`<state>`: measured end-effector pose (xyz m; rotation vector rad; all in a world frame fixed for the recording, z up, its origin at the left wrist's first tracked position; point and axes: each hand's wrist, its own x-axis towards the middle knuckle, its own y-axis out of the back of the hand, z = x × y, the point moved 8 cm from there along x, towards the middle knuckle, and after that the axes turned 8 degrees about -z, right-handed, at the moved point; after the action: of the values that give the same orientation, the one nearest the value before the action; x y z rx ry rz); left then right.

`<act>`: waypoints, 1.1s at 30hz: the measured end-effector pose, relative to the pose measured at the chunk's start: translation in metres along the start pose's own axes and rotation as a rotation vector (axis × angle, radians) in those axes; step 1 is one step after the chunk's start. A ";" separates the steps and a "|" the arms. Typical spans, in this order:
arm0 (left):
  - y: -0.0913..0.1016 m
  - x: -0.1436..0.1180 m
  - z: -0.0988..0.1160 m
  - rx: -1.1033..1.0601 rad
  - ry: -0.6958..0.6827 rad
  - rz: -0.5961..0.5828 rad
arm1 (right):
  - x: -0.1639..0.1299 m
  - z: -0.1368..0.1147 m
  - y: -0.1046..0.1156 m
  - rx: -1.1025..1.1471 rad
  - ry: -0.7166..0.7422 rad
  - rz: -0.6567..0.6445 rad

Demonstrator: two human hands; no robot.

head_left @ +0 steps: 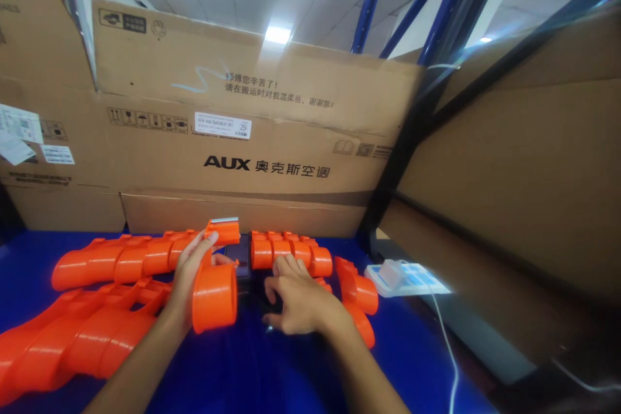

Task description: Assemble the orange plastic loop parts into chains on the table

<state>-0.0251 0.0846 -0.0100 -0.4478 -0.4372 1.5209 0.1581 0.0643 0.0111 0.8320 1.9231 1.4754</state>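
My left hand is closed around an orange plastic piece. The piece has a wide round ring at the bottom and a bracket on top with a pale strip along its upper edge. To its right, my right hand hangs palm down over the blue surface, fingers bent and the thumb apart from them. No held thing shows in it. A small shiny item lies by its thumb tip, too small to name. Just beyond its fingers stands a row of matching orange pieces. Between the hands is a dark box-like object, partly hidden.
Nested orange pieces lie in two rows at left, the back row and front row. More orange pieces sit at right, beside a white power strip with a cable. A cardboard box stands behind the blue surface.
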 end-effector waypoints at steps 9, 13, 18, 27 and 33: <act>0.002 0.004 -0.002 0.025 -0.011 -0.040 | 0.000 -0.007 -0.002 -0.025 0.040 0.085; -0.001 0.002 -0.001 0.046 -0.041 -0.053 | -0.005 -0.009 0.017 0.007 0.096 0.183; -0.016 -0.005 -0.001 0.050 -0.078 -0.096 | -0.015 0.009 0.050 0.178 -0.003 0.495; -0.031 -0.007 -0.016 0.203 -0.081 -0.201 | -0.033 0.009 0.067 0.489 0.092 0.877; -0.041 -0.008 -0.024 0.167 -0.107 -0.222 | -0.017 -0.009 0.053 0.396 0.123 0.818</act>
<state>0.0227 0.0767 -0.0085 -0.1808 -0.4247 1.3560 0.1696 0.0565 0.0654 1.9157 2.1117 1.6009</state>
